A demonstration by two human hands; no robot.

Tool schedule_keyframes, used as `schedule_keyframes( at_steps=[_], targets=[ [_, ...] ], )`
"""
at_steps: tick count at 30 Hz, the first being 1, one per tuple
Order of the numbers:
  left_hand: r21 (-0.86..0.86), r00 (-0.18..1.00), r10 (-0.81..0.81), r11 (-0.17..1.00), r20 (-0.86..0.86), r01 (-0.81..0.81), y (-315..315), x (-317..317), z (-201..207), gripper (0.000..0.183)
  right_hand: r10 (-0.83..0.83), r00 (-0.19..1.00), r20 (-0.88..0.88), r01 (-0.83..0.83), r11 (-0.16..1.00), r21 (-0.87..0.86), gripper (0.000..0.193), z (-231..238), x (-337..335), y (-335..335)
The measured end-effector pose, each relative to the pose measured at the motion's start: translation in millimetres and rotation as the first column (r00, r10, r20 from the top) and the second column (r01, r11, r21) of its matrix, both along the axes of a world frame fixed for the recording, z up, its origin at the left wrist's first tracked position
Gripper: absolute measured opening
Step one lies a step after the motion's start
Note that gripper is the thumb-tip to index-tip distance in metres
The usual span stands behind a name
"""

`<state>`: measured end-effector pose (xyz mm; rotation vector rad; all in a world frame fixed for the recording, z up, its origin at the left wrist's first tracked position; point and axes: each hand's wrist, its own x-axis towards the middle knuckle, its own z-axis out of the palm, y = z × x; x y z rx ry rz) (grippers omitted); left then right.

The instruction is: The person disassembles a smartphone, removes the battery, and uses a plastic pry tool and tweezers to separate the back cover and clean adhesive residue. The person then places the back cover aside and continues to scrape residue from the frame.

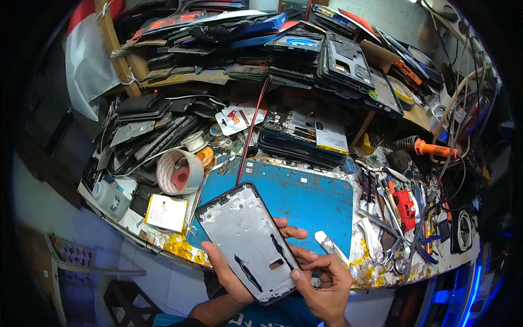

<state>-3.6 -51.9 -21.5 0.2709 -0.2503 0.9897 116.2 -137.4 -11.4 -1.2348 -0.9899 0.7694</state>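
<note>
A grey phone frame [239, 229] with a black rim is tilted up over the near edge of the bench. Two ragged dark strips and a small rectangular cutout show on its face. My left hand [226, 275] holds it from the left, thumb along the side and fingertips coming round from behind at the far edge. At the lower right edge, my right hand [324, 286] has its thumb against the rim and its fingers bent. Whether those fingers also hold something small is hard to see. A flat whitish tool [329, 246] lies just beyond my right hand, over the mat's corner.
Under the frame spreads a blue work mat [305, 201]. Tape rolls [180, 171] and a phone battery [166, 212] stand left. Tweezers, scissors [388, 260] and pliers crowd the right, below an orange-handled soldering iron [436, 149]. Stacked phone parts [302, 136] fill the back.
</note>
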Motion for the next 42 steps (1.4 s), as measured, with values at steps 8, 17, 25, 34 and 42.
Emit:
schedule_keyframes(
  at_steps=[8, 17, 25, 34, 42],
  targets=[
    [0.015, 0.996, -0.045, 0.999, -0.073, 0.047, 9, -10, 2, 0.126, 0.025, 0.992, -0.123, -0.027, 1.0, -0.016, 0.018, -3, -7, 5],
    [-0.062, 0.996, -0.06, 0.996, -0.069, 0.056, 6, -8, 3, 0.125, 0.019, 0.998, -0.062, -0.017, 1.0, 0.021, 0.017, -9, -8, 8],
    [-0.043, 0.996, -0.023, 0.999, -0.089, 0.019, 10, -8, 0, 0.123, -0.004, 0.998, -0.065, 0.003, 1.0, -0.006, 0.016, -12, -8, 11],
    [-0.037, 0.997, -0.021, 0.999, -0.076, 0.019, 10, -13, 1, 0.122, 0.042, 0.999, -0.028, -0.039, 0.995, 0.089, 0.015, -12, -7, 11],
    [0.004, 0.995, 0.032, 0.999, -0.098, -0.032, 11, -15, 3, 0.124, 0.113, 0.993, 0.029, -0.114, 0.992, 0.044, 0.017, -14, -2, 12]
  ],
)
